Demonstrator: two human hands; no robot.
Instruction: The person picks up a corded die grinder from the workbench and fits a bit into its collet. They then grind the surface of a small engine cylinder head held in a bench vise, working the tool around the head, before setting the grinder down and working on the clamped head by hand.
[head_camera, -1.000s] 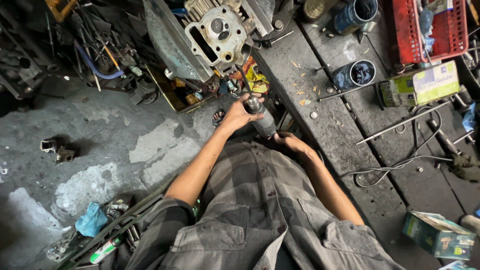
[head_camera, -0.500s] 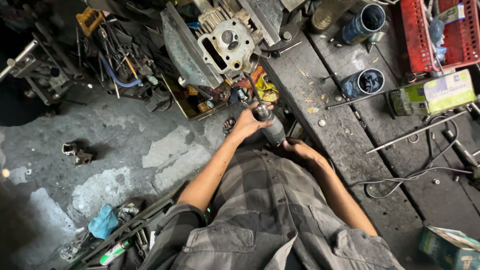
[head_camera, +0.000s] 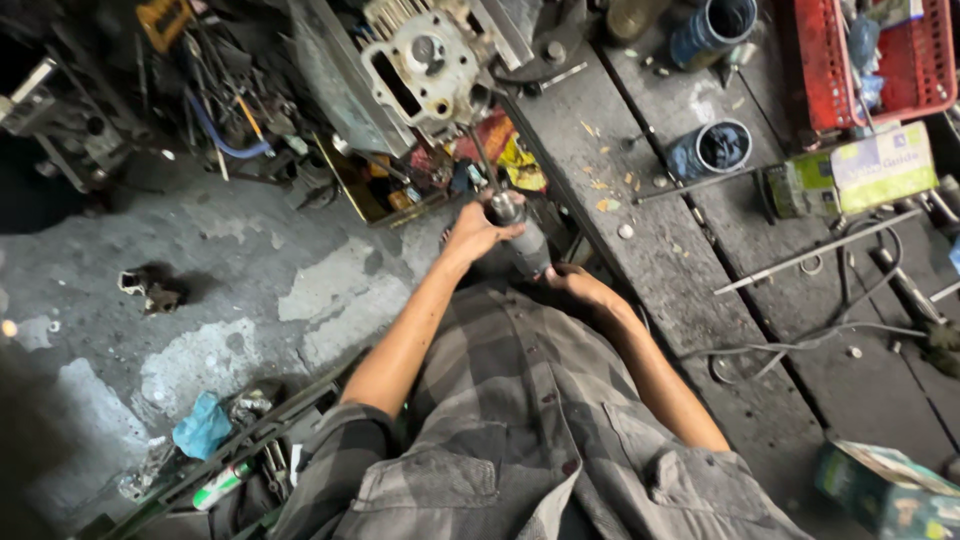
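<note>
Hands both on dark cylindrical tool (head_camera: 525, 245) at bench edge (head_camera: 640, 260): left hand (head_camera: 478, 230) wrapped round top, right hand (head_camera: 575, 285) clasping lower end. Long axis points up-left twd cylinder head (head_camera: 425, 60), left nearer.

— Where does the head view look from?
— From above the person's shoulders, steeply down, close over the arms, taking in the floor (head_camera: 200, 290) left and the table (head_camera: 690, 270) right.
</note>
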